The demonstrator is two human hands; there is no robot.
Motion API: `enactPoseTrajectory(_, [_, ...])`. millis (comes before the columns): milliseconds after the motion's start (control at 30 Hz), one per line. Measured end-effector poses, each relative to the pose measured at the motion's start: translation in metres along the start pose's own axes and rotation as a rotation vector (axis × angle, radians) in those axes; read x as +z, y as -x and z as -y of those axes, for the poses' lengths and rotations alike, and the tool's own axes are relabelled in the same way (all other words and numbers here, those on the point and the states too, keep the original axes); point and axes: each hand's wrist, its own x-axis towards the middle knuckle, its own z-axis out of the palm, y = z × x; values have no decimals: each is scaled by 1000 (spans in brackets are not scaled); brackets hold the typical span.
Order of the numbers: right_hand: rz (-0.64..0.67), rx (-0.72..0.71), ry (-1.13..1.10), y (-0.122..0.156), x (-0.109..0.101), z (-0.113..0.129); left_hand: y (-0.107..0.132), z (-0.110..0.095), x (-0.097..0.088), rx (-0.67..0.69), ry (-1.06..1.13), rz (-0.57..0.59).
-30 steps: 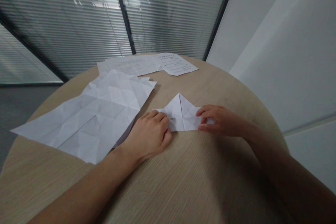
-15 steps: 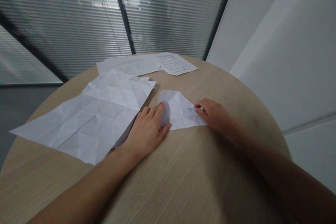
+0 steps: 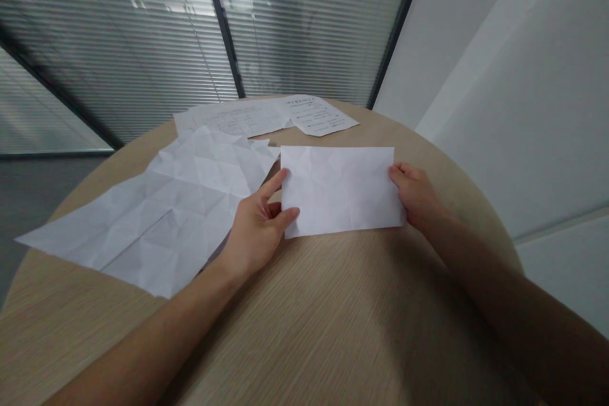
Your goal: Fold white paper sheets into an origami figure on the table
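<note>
A white sheet of paper point(image 3: 340, 189), folded or opened to a wide rectangle with faint creases, is held between my hands over the table. My left hand point(image 3: 257, 223) grips its left edge, thumb on the near face and the other fingers partly hidden at the side. My right hand point(image 3: 415, 191) pinches the right edge between thumb and fingers. Left of my left hand lies a larger creased white paper point(image 3: 190, 196), its many fold lines forming triangles.
Printed sheets point(image 3: 318, 115) lie at the far side of the round wooden table point(image 3: 304, 323). Beyond its edge stand a glass partition with blinds point(image 3: 304, 25) and, on the right, a white wall point(image 3: 537, 108).
The small paper has gone from an irregular, partly folded shape to a wide rectangle. My right hand has moved right and now pinches its edge; my left hand has turned to grip the left edge.
</note>
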Motion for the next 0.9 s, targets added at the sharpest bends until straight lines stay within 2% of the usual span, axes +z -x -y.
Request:
enactPoseTrajectory(67, [12,40,-16,1,-1,3,2,-4,-1,17,-32,-16])
enactPoseTrajectory(133, [23,73,-26,1,-2,5,6,-7,-2,72,-191,-41])
enactPoseTrajectory(333, [20,121,-33,-2,-6,8,20,-14,-2,493,-667,1])
enactPoseTrajectory(467, [49,142,-36,-4,-9,8,22,-18,-4,682,-852,-60])
enactPoseTrajectory(567, [82,158,-39,-4,-9,7,22,-19,-7,772,-948,-58])
enactPoseTrajectory(667, [125,157,-44,-2,-7,8,20,-18,-10,793,-1016,-78])
enactPoseTrajectory(733, [160,148,-45,0,-6,9,19,-17,-11,823,-1025,-147])
enactPoseTrajectory(833, [211,143,-49,3,-6,11,17,-17,-13,880,-939,-237])
enactPoseTrajectory(900, [238,134,-63,4,-6,11,16,-18,-12,837,-821,-214])
